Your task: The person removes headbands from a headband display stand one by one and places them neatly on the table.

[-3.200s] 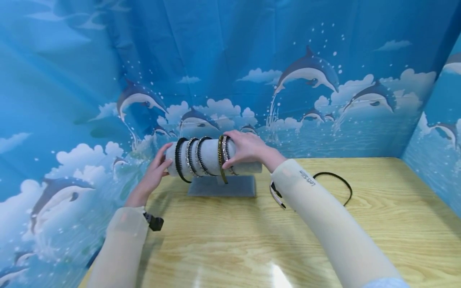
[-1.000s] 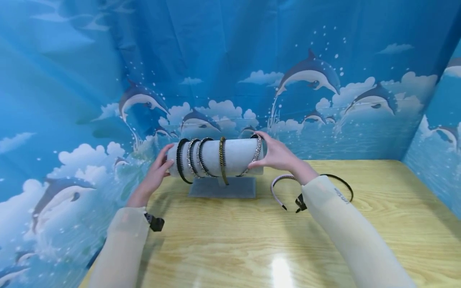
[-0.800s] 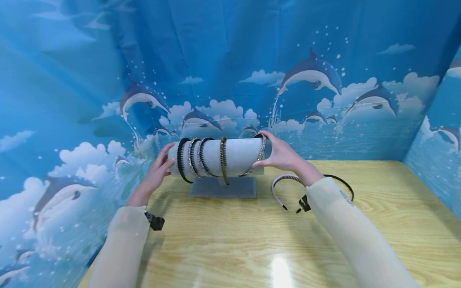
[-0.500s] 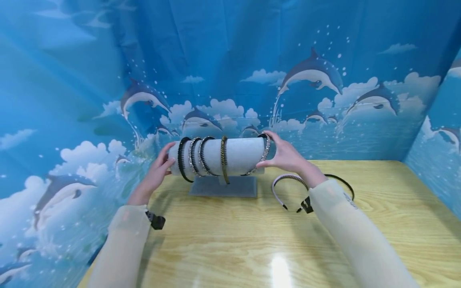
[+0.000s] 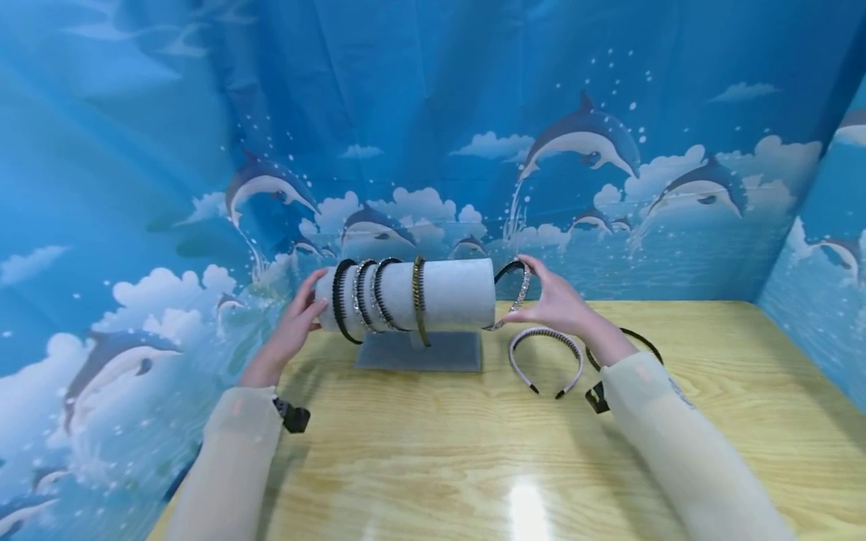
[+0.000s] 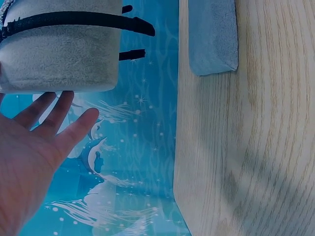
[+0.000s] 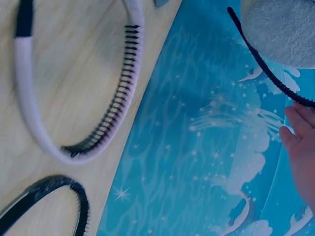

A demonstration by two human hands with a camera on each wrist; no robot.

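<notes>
A grey padded roll stands on a flat base, with several headbands around it. My left hand touches the roll's left end; in the left wrist view the left hand's fingers look straight against that end. My right hand holds a rhinestone headband, thumb low and fingers at its top, just off the roll's right end. Still on the roll are a gold headband, two sparkling headbands and a black headband nearest my left hand.
A pale pink toothed headband lies on the wooden table right of the base. Behind it, partly hidden by my right arm, lies a black headband. A blue dolphin-print curtain hangs behind the table.
My right hand has slid the rhinestone headband rightward, from beside the gold one along the roll and off its right end. My left hand has stayed at the left end.
</notes>
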